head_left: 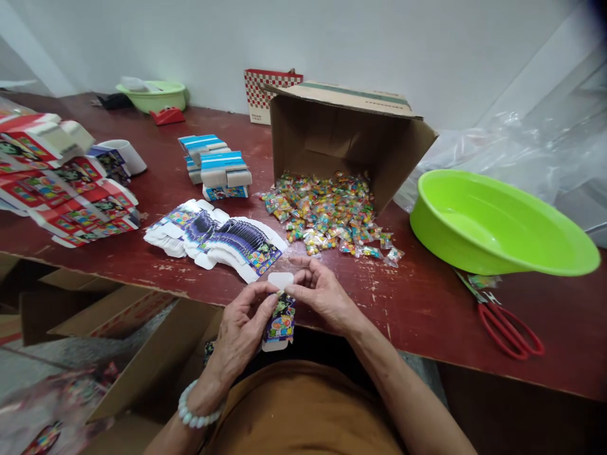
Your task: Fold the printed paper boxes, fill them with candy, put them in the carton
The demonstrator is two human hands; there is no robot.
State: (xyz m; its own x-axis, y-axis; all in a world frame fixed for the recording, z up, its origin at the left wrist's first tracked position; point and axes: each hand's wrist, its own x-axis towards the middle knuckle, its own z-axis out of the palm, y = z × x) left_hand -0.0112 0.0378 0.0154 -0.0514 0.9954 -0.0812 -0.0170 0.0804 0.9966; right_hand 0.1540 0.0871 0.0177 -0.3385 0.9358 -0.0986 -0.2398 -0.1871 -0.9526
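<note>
A small purple printed box (281, 321) is between my hands at the table's front edge, its white end flaps standing out at top and bottom. My left hand (246, 322) grips its left side, thumb across the front. At the upper right corner, my right hand (325, 294) pinches the box near the top flap with thumb and forefinger; the other fingers are curled loosely. Just beyond lies a fanned stack of flat purple box blanks (222, 237). Small clear packets of colourful candy (327, 212) spill toward me from a tipped cardboard carton (351, 129).
Bundled red boxes (80, 196) stand at left, with blue-and-white boxes (222, 170) further in. A bright green basin (497, 221) and red-handled scissors (509, 328) are at right. Behind sit a pale green basin (159, 98) and red tape dispenser (167, 116). Open cartons (156, 360) lie below the left edge.
</note>
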